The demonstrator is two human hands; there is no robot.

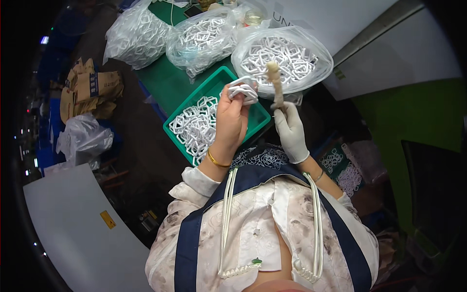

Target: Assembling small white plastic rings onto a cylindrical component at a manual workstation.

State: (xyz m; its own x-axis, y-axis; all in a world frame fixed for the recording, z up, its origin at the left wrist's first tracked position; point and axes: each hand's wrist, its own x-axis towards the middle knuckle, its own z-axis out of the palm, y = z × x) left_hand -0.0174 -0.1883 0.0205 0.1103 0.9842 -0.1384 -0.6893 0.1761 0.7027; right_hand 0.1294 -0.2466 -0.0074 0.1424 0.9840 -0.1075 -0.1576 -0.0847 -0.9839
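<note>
Two hands: both are working over the tray's far right side; the bare left hand [231, 119] is pinching a few white links [245, 91] between thumb and fingers, while the gloved right hand [291, 130] is closing its fingers around the near end of a pale stick [276, 85].
Stick: is standing just right of the held links, pointing far; it is blurring, so its exact kind cannot be told.
Step in hand (judged): links are being held up and sorted or lined up beside the stick.
Next move (judged): is calling for a steady left pinch and careful alignment of stick and links.
Green tray [218, 83]: is holding a loose heap of links, mostly toward its left and near side.
Far right bag [322, 54]: is gaping open, showing many links.
Far middle bag [182, 60]: is containing similar links.
Far left bag [137, 36]: is bulging with links showing through clear plastic.
</note>
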